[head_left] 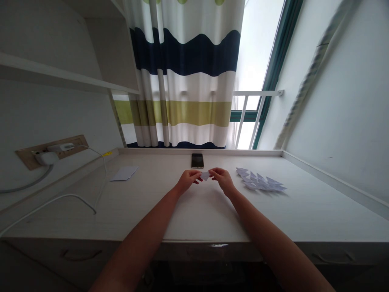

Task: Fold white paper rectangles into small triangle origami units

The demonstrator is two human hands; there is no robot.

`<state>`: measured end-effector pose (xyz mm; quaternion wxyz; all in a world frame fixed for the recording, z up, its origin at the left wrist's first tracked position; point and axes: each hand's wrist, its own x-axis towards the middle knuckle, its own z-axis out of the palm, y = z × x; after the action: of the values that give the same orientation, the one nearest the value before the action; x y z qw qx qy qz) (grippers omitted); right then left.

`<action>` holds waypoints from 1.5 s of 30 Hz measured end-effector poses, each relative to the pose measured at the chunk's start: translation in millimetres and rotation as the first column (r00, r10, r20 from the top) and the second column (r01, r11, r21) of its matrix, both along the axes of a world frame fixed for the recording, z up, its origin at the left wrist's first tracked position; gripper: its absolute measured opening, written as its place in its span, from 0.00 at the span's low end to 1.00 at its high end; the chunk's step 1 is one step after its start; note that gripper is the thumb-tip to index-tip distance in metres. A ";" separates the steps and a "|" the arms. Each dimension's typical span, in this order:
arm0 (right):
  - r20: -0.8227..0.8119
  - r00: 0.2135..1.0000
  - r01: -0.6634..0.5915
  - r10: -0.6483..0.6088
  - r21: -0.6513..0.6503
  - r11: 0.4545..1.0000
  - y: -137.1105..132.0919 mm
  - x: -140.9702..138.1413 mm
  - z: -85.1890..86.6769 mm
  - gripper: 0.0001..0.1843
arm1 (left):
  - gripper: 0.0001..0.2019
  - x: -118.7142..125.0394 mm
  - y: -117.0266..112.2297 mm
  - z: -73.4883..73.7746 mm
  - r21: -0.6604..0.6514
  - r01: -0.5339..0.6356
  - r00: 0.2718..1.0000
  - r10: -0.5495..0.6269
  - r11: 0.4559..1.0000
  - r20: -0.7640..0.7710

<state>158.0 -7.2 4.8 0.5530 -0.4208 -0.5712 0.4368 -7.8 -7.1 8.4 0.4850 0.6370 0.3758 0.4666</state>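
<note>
Between my hands, a small folded piece of white paper [205,175] is held up just above the desk. My left hand [187,181] pinches its left side with the fingertips. My right hand [223,180] grips its right side the same way. To the right of my right hand lie several folded paper triangles [258,181] in a loose heap. A flat stack of white paper [124,173] rests on the desk well left of my left hand.
A black smartphone [197,160] lies at the back edge of the pale wood-grain desk [152,207]. White cables run from a wall socket panel [51,152] across the desk's left side. A striped curtain [182,81] hangs behind, with shelving at upper left.
</note>
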 end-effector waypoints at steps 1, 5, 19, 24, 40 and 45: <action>0.024 1.000 -0.001 0.001 0.012 1.000 0.5 -0.5 -0.4 0.14 | 0.13 0.1 -0.1 -0.6 0.015 -0.003 0.999 0.003 1.000 -0.035; 0.131 0.991 -0.038 0.029 0.067 0.997 0.4 -3.6 -1.7 0.13 | 0.12 0.8 -0.6 -3.1 0.071 0.004 0.989 0.006 0.998 -0.146; 0.335 0.918 0.106 -0.211 0.304 0.947 -5.5 -6.1 -5.2 0.14 | 0.13 5.7 -4.8 -2.8 0.239 -0.083 0.971 0.132 0.967 -0.197; 0.302 0.944 0.044 -0.129 0.271 0.961 -8.1 -6.7 -4.4 0.15 | 0.15 7.7 -6.7 -2.8 0.227 0.005 0.986 0.034 0.974 -0.166; 0.271 0.960 -0.007 -0.071 0.276 0.961 -6.0 -8.9 -4.6 0.13 | 0.15 7.6 -3.7 -5.7 0.150 0.022 0.998 -0.012 0.988 -0.068; 0.269 0.962 -0.024 -0.040 0.230 0.973 -9.9 -9.4 -0.9 0.10 | 0.15 7.2 -6.0 -2.9 0.144 0.025 0.997 -0.015 0.989 -0.076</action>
<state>148.5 -17.0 3.9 0.5163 -0.4118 -0.6869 0.3032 -0.7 -13.1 5.5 0.4278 0.6912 0.3523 0.4637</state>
